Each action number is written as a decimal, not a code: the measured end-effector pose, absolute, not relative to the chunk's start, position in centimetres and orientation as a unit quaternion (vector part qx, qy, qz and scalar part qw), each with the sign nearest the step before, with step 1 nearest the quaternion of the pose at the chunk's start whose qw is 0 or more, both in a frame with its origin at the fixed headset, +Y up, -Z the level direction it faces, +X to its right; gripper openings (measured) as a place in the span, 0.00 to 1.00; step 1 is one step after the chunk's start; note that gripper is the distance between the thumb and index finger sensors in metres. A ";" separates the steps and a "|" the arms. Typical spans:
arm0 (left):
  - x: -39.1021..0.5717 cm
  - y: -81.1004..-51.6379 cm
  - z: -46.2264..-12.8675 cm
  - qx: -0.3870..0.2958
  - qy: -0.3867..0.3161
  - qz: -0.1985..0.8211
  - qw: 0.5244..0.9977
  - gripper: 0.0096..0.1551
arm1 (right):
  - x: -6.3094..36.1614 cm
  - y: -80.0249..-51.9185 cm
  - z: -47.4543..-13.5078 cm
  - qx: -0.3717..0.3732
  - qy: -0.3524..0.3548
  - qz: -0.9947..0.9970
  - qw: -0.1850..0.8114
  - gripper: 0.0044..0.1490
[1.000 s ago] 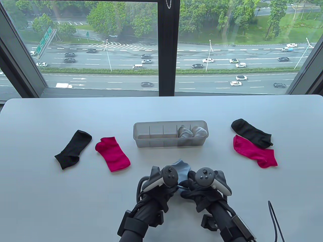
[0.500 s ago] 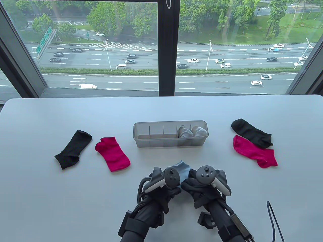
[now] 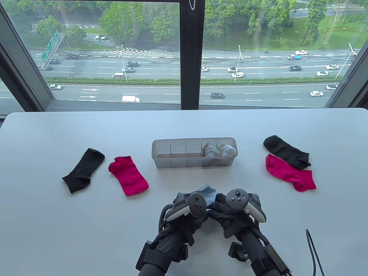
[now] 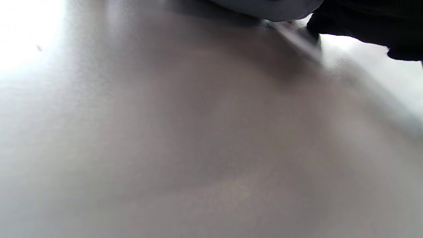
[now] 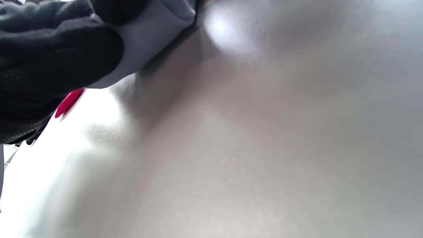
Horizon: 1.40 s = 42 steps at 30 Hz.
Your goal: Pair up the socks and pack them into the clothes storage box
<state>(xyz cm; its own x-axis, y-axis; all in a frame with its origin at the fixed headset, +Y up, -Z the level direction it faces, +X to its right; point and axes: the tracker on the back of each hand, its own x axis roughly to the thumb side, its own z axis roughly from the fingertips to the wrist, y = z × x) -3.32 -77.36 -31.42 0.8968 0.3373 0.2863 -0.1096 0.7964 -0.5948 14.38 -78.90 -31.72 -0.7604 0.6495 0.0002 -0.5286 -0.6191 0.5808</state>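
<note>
Two pale rolled sock bundles [image 3: 219,150] occupy the right-hand compartments of the translucent plastic divided storage box [image 3: 161,162]. Left hand [image 3: 184,214] and right hand [image 3: 230,214], close together, both grip a light blue sock bundle [image 3: 209,193] just above the table before the box. Two black socks [image 3: 83,170] and two magenta socks [image 3: 128,175] lie unpaired, well apart.

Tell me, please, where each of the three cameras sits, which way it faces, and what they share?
Table view: above the near edge, facing table and window; left hand and right hand together grip the blue-grey sock.
Left wrist view: low, skimming the tabletop; a dark glove at top right.
Right wrist view: low over the tabletop; gloved fingers on the sock.
Shared: sock, table.
</note>
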 end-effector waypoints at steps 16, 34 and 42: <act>-2.3 -75.7 -30.7 -0.198 -0.205 0.067 0.956 0.26 | 14.6 -78.0 -31.7 0.101 0.265 0.856 0.432 0.26; -3.3 -74.3 -30.9 -0.165 -0.208 0.093 0.960 0.27 | 13.7 -76.2 -31.1 0.141 0.197 0.902 0.358 0.34; -3.0 -73.3 -30.6 -0.108 -0.208 0.080 0.969 0.26 | 14.3 -76.8 -31.3 0.120 0.214 0.864 0.440 0.30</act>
